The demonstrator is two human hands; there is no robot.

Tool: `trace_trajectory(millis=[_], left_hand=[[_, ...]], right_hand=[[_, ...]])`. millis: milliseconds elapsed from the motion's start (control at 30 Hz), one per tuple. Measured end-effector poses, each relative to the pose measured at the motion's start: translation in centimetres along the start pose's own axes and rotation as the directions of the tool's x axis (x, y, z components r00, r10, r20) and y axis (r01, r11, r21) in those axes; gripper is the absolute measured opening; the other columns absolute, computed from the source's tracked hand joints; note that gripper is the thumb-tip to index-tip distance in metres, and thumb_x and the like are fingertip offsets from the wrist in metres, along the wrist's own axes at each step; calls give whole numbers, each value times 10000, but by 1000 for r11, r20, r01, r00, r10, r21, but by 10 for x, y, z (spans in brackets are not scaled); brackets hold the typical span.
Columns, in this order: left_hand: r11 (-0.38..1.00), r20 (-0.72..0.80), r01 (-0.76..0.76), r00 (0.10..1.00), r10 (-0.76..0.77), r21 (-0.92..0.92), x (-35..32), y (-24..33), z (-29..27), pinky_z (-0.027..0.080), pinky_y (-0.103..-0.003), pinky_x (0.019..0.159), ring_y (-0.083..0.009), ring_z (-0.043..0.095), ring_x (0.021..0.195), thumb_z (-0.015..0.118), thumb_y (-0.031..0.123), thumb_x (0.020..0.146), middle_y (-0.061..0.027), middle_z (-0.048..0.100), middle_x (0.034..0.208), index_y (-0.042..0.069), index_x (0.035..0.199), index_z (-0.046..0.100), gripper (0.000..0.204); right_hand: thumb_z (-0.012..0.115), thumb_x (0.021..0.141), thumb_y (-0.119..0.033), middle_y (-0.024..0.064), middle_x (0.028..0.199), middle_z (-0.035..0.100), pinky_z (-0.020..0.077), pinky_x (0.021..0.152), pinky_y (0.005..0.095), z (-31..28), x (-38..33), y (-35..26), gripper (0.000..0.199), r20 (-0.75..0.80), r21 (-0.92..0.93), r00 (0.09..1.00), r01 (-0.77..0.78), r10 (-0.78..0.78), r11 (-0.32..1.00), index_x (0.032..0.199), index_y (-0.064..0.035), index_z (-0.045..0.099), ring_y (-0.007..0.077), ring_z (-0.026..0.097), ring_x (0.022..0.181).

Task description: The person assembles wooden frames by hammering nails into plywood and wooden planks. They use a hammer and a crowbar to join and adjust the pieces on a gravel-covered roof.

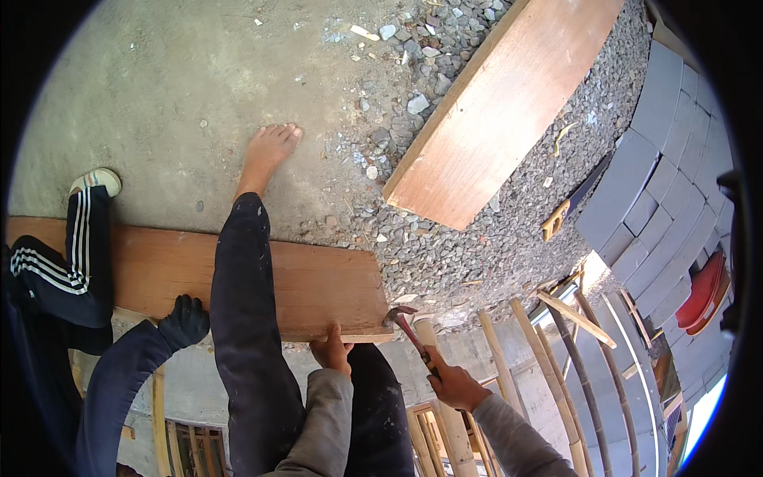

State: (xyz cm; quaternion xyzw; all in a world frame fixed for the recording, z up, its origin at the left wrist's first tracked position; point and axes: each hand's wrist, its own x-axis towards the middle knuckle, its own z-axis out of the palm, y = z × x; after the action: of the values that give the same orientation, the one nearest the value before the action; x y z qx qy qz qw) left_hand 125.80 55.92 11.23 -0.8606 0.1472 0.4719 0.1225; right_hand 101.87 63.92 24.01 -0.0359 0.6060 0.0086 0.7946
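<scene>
Right hand (455, 387) clenched round the hammer (409, 332) handle, claw head at the plank (318, 286) corner. Left hand (332, 352) grips the plank's near edge, fingers just beside the head. Risk: a slip hits those fingers, or the plank shifts over the drop. Co-worker's gloved hand (184, 320) also steadies it. No packages, labels or signs visible.

Two flat reddish-brown wooden planks lay there, one (238, 278) at the concrete floor's edge, one (501, 103) on the gravel; one red-handled claw hammer (409, 330); one bare foot (266, 155); one black-gloved hand (184, 320).
</scene>
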Motion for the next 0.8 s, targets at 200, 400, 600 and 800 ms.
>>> trace_trajectory(millis=[200, 400, 600, 800], left_hand=[[997, 99, -39, 994, 45, -62, 4, -4, -5, 628, -507, 778, -319, 648, 1052, 681, 92, 885, -200, 541, 1272, -31, 1345, 380, 564], [999, 29, 35, 999, -36, 22, 5, 2, 5, 629, -497, 774, -324, 652, 1039, 671, 97, 894, -196, 553, 1257, -11, 1368, 381, 565], [999, 84, 39, 996, -37, -26, 0, 3, 2, 605, -536, 834, -338, 625, 1105, 667, 154, 919, -190, 548, 1273, 21, 1372, 387, 549], [998, 85, 57, 995, -55, -23, 6, 0, 1, 598, -559, 838, -344, 612, 1116, 666, 174, 923, -185, 529, 1296, 28, 1402, 362, 586]], right_hand=[[571, 944, -41, 221, 788, 651, 488, 551, 386, -8, -6, 10, 669, -654, 259, 756, 226, -2, 939, 1531, -50, 250, 356, 668, 631], [591, 936, -108, 293, 983, 668, 518, 787, 500, 18, -13, 11, 739, 139, 40, 968, -218, 211, 975, 1543, -42, 174, 489, 667, 881], [578, 947, -63, 142, 822, 659, 555, 577, 356, 34, -32, 25, 643, -462, 600, 864, 139, 199, 788, 1506, -11, 265, 246, 698, 662], [590, 943, -92, 162, 769, 577, 487, 581, 415, 43, -27, 35, 480, -551, 459, 825, 177, 123, 870, 1366, 8, 386, 284, 608, 634]])
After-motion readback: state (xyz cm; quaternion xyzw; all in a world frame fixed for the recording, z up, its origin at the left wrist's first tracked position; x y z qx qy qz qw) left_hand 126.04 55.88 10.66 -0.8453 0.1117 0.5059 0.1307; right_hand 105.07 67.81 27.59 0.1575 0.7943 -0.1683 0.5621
